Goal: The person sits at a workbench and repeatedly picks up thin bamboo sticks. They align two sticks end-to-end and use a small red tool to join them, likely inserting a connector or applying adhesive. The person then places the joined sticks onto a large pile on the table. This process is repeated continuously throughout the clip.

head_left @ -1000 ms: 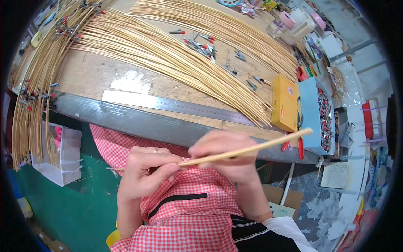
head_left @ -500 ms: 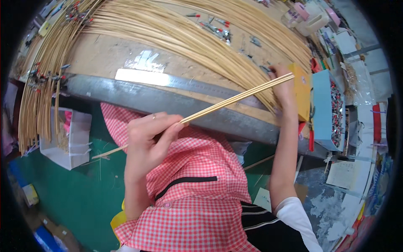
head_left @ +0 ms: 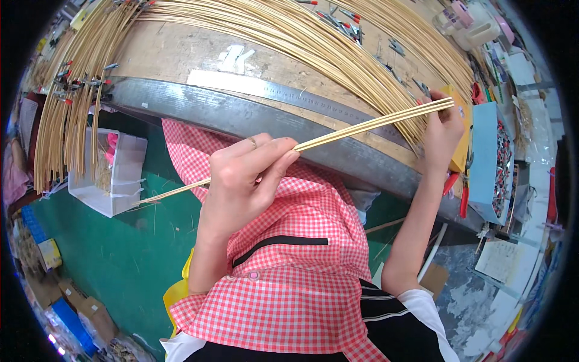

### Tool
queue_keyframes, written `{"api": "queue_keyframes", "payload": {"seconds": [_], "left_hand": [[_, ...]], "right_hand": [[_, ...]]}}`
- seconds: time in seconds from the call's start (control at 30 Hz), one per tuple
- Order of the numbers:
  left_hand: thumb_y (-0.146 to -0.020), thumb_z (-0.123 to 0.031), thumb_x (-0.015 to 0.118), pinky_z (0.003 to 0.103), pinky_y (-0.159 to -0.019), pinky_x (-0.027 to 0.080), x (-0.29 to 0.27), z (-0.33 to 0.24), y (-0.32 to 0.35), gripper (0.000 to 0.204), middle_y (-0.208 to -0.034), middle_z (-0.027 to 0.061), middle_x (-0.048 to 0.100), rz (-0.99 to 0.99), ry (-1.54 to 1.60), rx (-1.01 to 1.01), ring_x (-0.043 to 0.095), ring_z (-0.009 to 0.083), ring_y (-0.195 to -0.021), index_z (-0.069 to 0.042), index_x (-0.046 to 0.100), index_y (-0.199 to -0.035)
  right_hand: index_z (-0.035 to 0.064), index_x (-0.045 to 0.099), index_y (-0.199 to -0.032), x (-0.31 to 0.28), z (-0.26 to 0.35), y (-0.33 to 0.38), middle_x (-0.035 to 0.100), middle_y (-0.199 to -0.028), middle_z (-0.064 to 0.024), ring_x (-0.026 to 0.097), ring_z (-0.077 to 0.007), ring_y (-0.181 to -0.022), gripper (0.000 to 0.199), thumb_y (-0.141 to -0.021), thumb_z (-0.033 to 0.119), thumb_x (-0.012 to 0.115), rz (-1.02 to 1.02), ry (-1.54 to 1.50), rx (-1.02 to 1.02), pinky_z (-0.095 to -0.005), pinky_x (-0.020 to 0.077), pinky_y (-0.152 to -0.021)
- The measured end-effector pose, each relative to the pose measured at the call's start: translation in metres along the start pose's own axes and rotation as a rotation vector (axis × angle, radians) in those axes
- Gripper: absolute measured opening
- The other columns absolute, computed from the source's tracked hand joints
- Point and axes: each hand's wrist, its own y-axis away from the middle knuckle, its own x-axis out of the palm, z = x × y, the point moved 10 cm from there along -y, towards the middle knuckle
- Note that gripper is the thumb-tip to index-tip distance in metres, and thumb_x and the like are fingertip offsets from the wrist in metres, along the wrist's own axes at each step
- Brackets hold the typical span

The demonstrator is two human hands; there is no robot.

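Pinching sticks: left hand. Right hand: grip unclear. Blue box holds clips; white bin, scraps.

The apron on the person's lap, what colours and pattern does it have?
The apron has small pinkish-red and white checks, best seen in the head view.

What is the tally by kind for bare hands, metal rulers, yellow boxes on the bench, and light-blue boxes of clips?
Bare hands: 2 (left hand, right hand)
Metal ruler: 1
Yellow box: 1
Light-blue box of clips: 1
Total: 5
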Motion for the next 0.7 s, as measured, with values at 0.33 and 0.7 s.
{"api": "queue_keyframes", "payload": {"seconds": [0.33,0.7], "left_hand": [[-0.076,0.001,0.069,0.031,-0.049,0.043,0.011,-0.006,0.002,0.014,-0.067,0.0102,0.059,0.042,0.023,0.033,0.057,0.0213,-0.056,0.001,0.067,-0.089],[-0.077,0.002,0.068,0.025,-0.050,0.042,0.027,-0.001,0.005,0.014,-0.068,0.0096,0.063,0.150,0.201,0.004,0.058,0.0144,-0.058,0.003,0.069,-0.090]], "right_hand": [[-0.0090,0.056,-0.109,0.074,0.081,0.131,0.059,-0.085,-0.0117,0.055,-0.0164,-0.068,0.021,-0.089,-0.001,0.058,0.454,-0.911,0.373,-0.0298,0.0491,-0.064],[-0.0087,0.063,-0.097,0.079,0.098,0.135,0.064,-0.087,-0.0082,0.059,-0.0105,-0.076,0.012,-0.088,-0.003,0.060,0.448,-0.966,0.343,-0.0215,0.0479,-0.066]]}}
